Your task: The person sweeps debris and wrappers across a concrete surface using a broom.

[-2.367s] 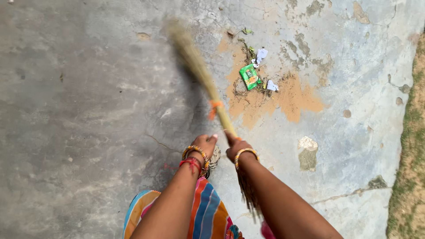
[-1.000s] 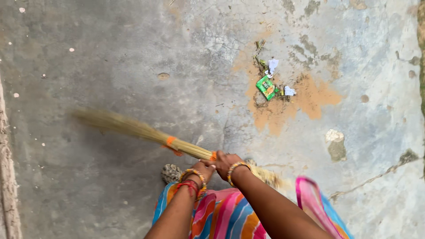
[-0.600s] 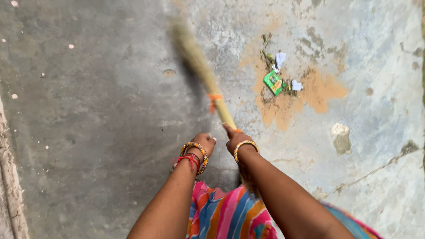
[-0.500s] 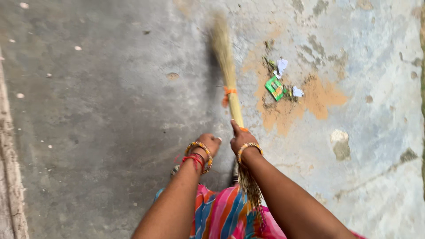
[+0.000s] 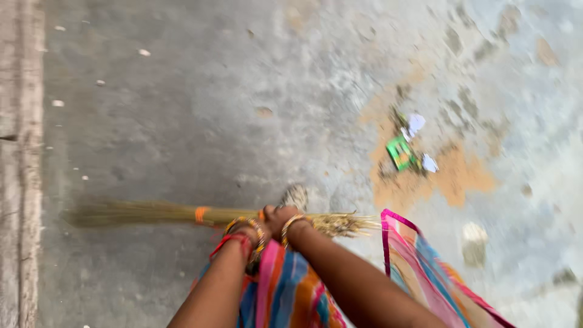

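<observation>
Both hands are wrapped around a straw broom (image 5: 182, 214) near its butt end. The right hand (image 5: 280, 220) is clamped on the stalks with a gold bangle on the wrist, and the left hand (image 5: 246, 229) sits right next to it at about 9 o'clock, bangles and a red thread on that wrist. It looks closed on the broom too, though it's blurry. The broom lies nearly flat across the concrete floor (image 5: 182, 109), brush end pointing to 9 o'clock from the hands, an orange tie (image 5: 201, 214) partway along, frayed stalk ends sticking out toward 3 o'clock.

Up at about 1 o'clock from the hands, well apart from the broom, there's a little pile of litter: a green wrapper (image 5: 401, 153) and white paper scraps (image 5: 415, 124) on a patch of orange dirt (image 5: 455, 179). A striped, colourful cloth (image 5: 285, 291) hangs under the arms.
</observation>
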